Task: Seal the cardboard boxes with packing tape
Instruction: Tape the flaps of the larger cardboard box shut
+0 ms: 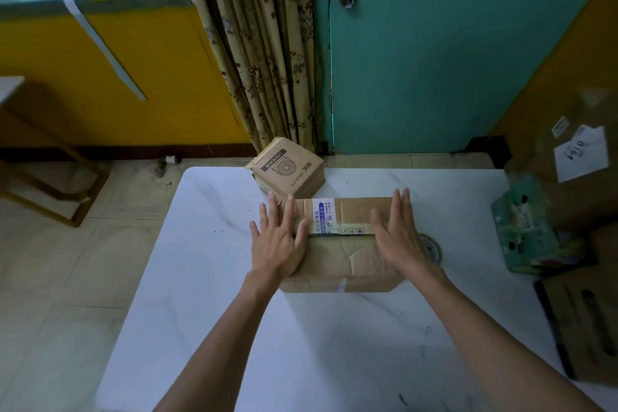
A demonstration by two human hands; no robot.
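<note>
Both hands flat on the brown cardboard box (pixel 337 254), fingers straight and spread, gripping nothing. Left hand (pixel 277 241) is over its left end, right hand (pixel 398 237) over its right end. Box sits mid white marble-pattern tabletop (pixel 234 311), flaps down, with a blue-and-white printed tape strip (pixel 322 216) across the top between my hands. Just right of the box is probably a packing tape roll (pixel 433 247), mostly hidden by the right hand. Smaller brown printed carton (pixel 289 169) at the far edge, just beyond the box.
</note>
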